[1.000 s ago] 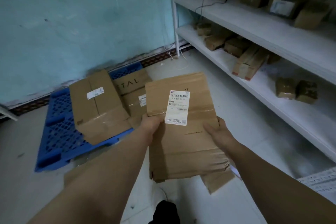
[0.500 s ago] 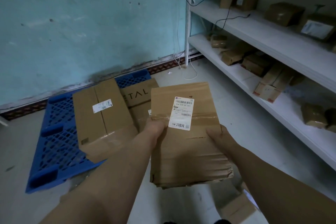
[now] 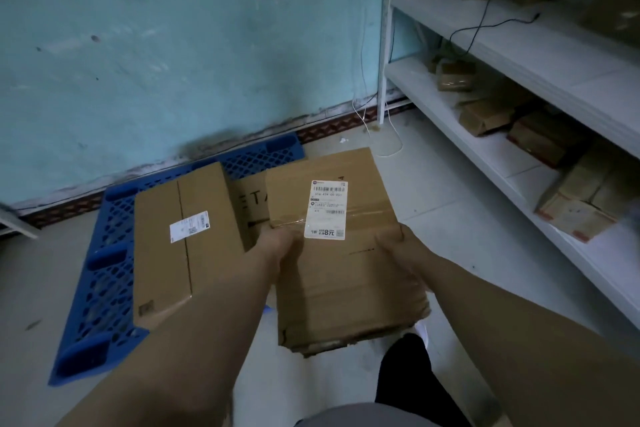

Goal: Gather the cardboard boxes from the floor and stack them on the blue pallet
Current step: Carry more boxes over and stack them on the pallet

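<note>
I hold a brown cardboard box point(image 3: 346, 274) with a white shipping label in front of me, above the floor. My left hand point(image 3: 277, 246) grips its left edge and my right hand point(image 3: 398, 250) grips its right edge. The blue pallet point(image 3: 104, 274) lies on the floor against the turquoise wall, to the left of the held box. On it rests a long taped box point(image 3: 180, 246) with a small white label. Behind that lies a flat box with printed letters point(image 3: 252, 204), partly hidden by the box in my hands.
A white shelf unit point(image 3: 519, 135) runs along the right side and carries several small brown parcels. Black and white cables hang by its post near the wall corner. Pale floor tiles point(image 3: 433, 198) stretch between pallet and shelves. My dark trouser leg point(image 3: 408, 378) shows below.
I have stepped closer to the pallet and shelves with the box still in both hands. The loose cardboard seen on the floor beneath the box is out of view.
</note>
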{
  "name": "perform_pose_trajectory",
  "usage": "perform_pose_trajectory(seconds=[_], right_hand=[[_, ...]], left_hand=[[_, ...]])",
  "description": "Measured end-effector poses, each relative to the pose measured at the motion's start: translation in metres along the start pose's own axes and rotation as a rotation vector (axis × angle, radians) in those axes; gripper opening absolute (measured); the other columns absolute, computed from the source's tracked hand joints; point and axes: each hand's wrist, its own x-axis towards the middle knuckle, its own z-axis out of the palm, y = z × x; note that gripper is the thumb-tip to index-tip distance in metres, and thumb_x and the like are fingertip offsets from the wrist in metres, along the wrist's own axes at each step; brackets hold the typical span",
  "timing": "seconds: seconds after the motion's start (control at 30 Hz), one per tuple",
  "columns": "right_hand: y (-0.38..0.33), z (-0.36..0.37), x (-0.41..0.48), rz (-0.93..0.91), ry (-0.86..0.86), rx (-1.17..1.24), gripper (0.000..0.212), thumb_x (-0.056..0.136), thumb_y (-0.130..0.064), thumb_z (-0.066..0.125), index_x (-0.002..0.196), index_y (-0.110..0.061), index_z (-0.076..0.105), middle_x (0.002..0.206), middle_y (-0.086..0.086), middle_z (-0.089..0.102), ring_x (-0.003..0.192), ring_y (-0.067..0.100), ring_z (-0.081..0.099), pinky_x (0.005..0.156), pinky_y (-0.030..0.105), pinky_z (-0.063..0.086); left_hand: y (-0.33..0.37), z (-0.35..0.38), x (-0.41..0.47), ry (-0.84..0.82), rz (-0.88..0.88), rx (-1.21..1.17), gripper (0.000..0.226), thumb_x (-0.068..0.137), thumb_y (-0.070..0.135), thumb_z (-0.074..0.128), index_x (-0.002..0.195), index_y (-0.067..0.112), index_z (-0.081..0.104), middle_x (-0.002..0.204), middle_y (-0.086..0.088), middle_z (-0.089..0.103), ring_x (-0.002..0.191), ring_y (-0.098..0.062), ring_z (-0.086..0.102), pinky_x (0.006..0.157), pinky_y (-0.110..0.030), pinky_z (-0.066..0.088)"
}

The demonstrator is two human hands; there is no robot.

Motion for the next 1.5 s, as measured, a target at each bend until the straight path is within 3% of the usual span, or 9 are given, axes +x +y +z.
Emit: perform_pose_trajectory(seconds=[0.2, 0.3, 0.43, 0.87, 1.07, 1.23, 1.33, 1.43, 1.5], right_hand=[[-0.062, -0.066, 0.09, -0.035, -0.202, -0.013, 0.07, 0.084, -0.054, 0.06, 0.145, -0.032, 0.033, 0.141, -0.004, 0.05, 0.122, 0.021, 0.054, 0.105, 0.045, 0.045], [-0.095, -0.083, 0.128, -0.019, -0.324, 0.019, 0.058, 0.092, -0.035, 0.061, 0.144, -0.032, 0.036, 0.132, -0.007, 0.054, 0.114, 0.017, 0.056, 0.096, 0.033, 0.049], [-0.13, -0.086, 0.169, -0.047, -0.429, -0.048, 0.062, 0.09, -0.03, 0.064, 0.145, -0.033, 0.036, 0.136, -0.003, 0.054, 0.118, 0.02, 0.055, 0.106, 0.04, 0.044], [-0.204, -0.071, 0.289, 0.006, -0.424, -0.355, 0.054, 0.092, -0.012, 0.057, 0.143, -0.019, 0.042, 0.136, 0.007, 0.053, 0.122, 0.029, 0.051, 0.106, 0.048, 0.042], [-0.217, -0.041, 0.38, 0.043, -0.38, -0.473, 0.077, 0.087, -0.025, 0.063, 0.152, -0.02, 0.022, 0.151, 0.008, 0.035, 0.132, 0.034, 0.042, 0.104, 0.052, 0.043], [-0.27, -0.005, 0.398, 0.031, -0.346, -0.601, 0.054, 0.095, -0.014, 0.053, 0.146, -0.009, 0.035, 0.145, 0.011, 0.042, 0.129, 0.035, 0.043, 0.109, 0.048, 0.038], [-0.289, 0.024, 0.417, 0.015, -0.367, -0.66, 0.055, 0.096, -0.009, 0.049, 0.148, -0.008, 0.031, 0.147, 0.015, 0.04, 0.129, 0.035, 0.043, 0.108, 0.043, 0.038], [-0.3, 0.059, 0.438, -0.022, -0.429, -0.741, 0.045, 0.1, 0.003, 0.035, 0.145, 0.006, 0.031, 0.146, 0.024, 0.038, 0.133, 0.037, 0.038, 0.105, 0.033, 0.032], [-0.307, 0.08, 0.447, -0.03, -0.464, -0.808, 0.046, 0.099, 0.0, 0.036, 0.145, 0.001, 0.034, 0.138, 0.021, 0.046, 0.122, 0.037, 0.047, 0.099, 0.038, 0.04]], left_hand=[[0.07, 0.058, 0.043, 0.125, 0.015, -0.056, 0.076, 0.086, 0.022, 0.07, 0.15, 0.016, 0.028, 0.135, -0.015, 0.051, 0.097, -0.027, 0.052, 0.082, -0.038, 0.046], [0.089, 0.07, 0.067, 0.189, -0.023, -0.184, 0.1, 0.063, 0.035, 0.085, 0.147, 0.017, 0.035, 0.131, -0.013, 0.057, 0.103, -0.029, 0.059, 0.085, -0.041, 0.051], [0.086, 0.065, 0.122, 0.27, -0.109, -0.249, 0.128, 0.03, 0.047, 0.095, 0.141, 0.021, 0.037, 0.127, -0.011, 0.06, 0.1, -0.033, 0.065, 0.085, -0.053, 0.055], [0.159, 0.09, 0.159, 0.276, -0.132, -0.399, 0.088, 0.079, 0.019, 0.071, 0.152, 0.018, 0.021, 0.139, -0.015, 0.05, 0.115, -0.038, 0.057, 0.094, -0.054, 0.05], [0.19, 0.074, 0.213, 0.259, -0.161, -0.437, 0.087, 0.079, 0.018, 0.075, 0.149, 0.013, 0.025, 0.14, -0.015, 0.049, 0.12, -0.037, 0.054, 0.095, -0.049, 0.05], [0.211, 0.05, 0.254, 0.263, -0.173, -0.48, 0.089, 0.083, 0.03, 0.072, 0.152, 0.017, 0.018, 0.145, -0.014, 0.043, 0.121, -0.036, 0.052, 0.09, -0.046, 0.05], [0.209, 0.036, 0.269, 0.271, -0.212, -0.54, 0.081, 0.088, 0.023, 0.066, 0.152, 0.019, 0.018, 0.143, -0.014, 0.043, 0.104, -0.031, 0.052, 0.079, -0.042, 0.048], [0.199, 0.024, 0.281, 0.305, -0.302, -0.589, 0.08, 0.087, 0.023, 0.065, 0.151, 0.023, 0.017, 0.142, -0.013, 0.041, 0.102, -0.032, 0.049, 0.079, -0.052, 0.053], [0.195, 0.019, 0.288, 0.332, -0.363, -0.598, 0.081, 0.084, 0.024, 0.067, 0.15, 0.02, 0.02, 0.14, -0.014, 0.043, 0.111, -0.037, 0.051, 0.077, -0.06, 0.053]])
